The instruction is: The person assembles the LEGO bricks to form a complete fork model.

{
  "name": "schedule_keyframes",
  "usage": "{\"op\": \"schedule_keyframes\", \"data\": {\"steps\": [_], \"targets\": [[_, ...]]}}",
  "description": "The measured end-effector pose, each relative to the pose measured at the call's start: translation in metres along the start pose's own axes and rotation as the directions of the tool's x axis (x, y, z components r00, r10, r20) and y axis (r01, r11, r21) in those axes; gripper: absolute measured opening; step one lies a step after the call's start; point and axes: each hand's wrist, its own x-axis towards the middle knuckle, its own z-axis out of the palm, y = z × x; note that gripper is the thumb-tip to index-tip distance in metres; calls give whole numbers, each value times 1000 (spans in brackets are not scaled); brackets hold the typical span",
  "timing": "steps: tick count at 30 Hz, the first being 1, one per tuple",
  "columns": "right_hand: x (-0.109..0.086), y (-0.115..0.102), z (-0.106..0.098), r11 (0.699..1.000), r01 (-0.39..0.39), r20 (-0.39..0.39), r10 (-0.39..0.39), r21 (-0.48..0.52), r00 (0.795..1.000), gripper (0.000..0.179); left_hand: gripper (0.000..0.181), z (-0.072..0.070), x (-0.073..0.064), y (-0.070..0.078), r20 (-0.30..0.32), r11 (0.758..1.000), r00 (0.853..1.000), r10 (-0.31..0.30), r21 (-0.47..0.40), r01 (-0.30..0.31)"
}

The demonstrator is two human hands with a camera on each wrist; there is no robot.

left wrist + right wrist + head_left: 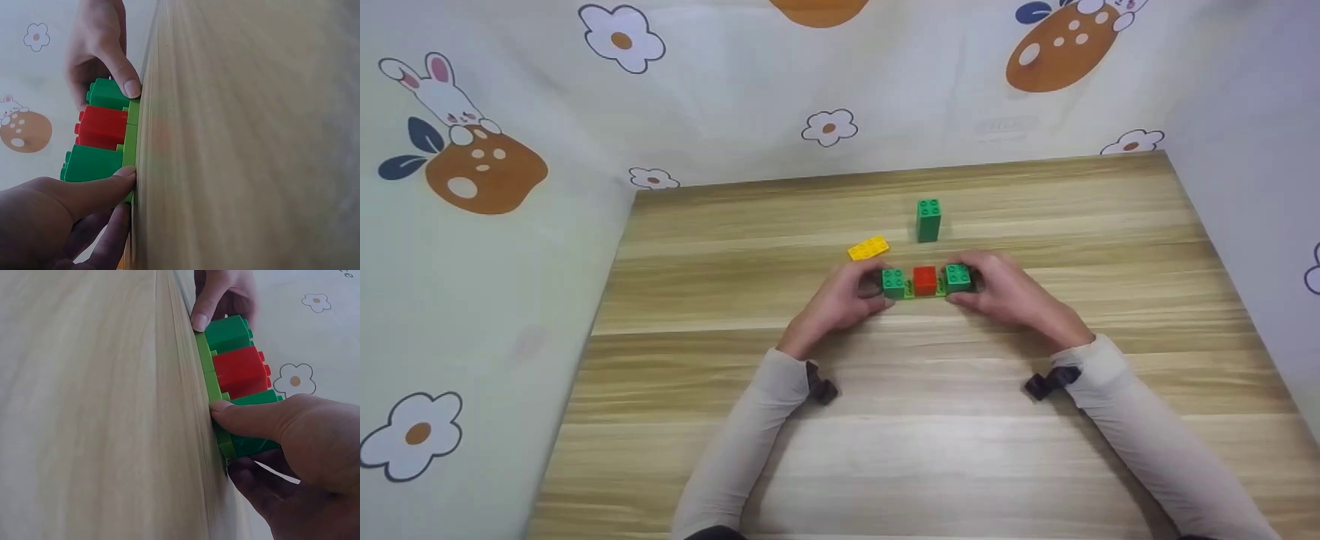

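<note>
Two light green base pieces (130, 140) lie end to end on the table, making one low strip. On it stand a red brick (925, 280) in the middle, a green brick (893, 284) on the left and another green brick (958, 277) on the right. My left hand (842, 295) grips the strip's left end, thumb on its near side. At the right end my right hand (1006, 291) holds it the same way, its thumb (225, 410) along the near edge. Gaps show between the three bricks.
Behind the strip, a tall green block stack (928, 221) stands upright. A flat yellow brick (868, 247) lies beyond my left hand. Patterned white sheeting (720, 112) walls the wooden table (930, 450) at the back and both sides.
</note>
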Motion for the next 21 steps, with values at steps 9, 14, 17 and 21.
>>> {"op": "schedule_keyframes", "data": {"steps": [9, 14, 17, 21], "targets": [[0, 7, -9, 998, -50, 43, 49, 29, 998, 52, 44, -1, 0, -2, 1, 1000, 1000, 18, -11, -18], [1, 9, -10, 998, -43, 42, 41, 36, 998, 50, 47, -2, 0, -1, -15, 998, 999, 34, 54, -33], [1, 9, -10, 999, -40, 40, 38, 35, 998, 50, 50, -4, 0, 1, -3, 996, 999, 38, 77, -37], [1, 9, -10, 998, -60, 51, 59, 33, 997, 50, 53, -10, -1, 3, 24, 999, 999, 46, 25, -47]]}}
